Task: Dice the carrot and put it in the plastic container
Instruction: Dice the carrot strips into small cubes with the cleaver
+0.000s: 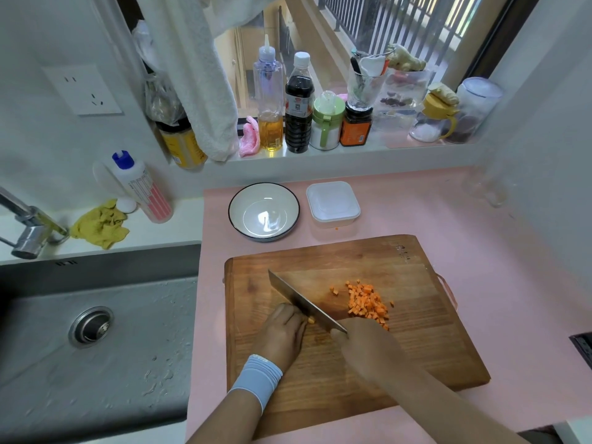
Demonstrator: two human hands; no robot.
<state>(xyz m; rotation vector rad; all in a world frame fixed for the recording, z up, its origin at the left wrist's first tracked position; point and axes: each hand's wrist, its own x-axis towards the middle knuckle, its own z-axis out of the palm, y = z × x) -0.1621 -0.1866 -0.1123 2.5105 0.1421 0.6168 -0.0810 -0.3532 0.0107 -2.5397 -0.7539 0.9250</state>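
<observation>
A heap of diced carrot (367, 302) lies on the wooden cutting board (416, 331), right of a cleaver (301, 301). My right hand (365, 344) grips the cleaver's handle, blade angled up-left with its edge on the board. My left hand (282, 334), with a light blue wristband, presses a small remaining carrot piece (311, 320) against the blade's left side; most of that piece is hidden under the fingers. The clear plastic container (333, 203) stands empty and lidless behind the board on the pink counter.
A white bowl with a dark rim (264, 211) sits left of the container. A steel sink (96, 331) and faucet (28, 229) lie to the left. Bottles and jars line the windowsill (320, 152). One carrot bit (336, 228) lies on the counter.
</observation>
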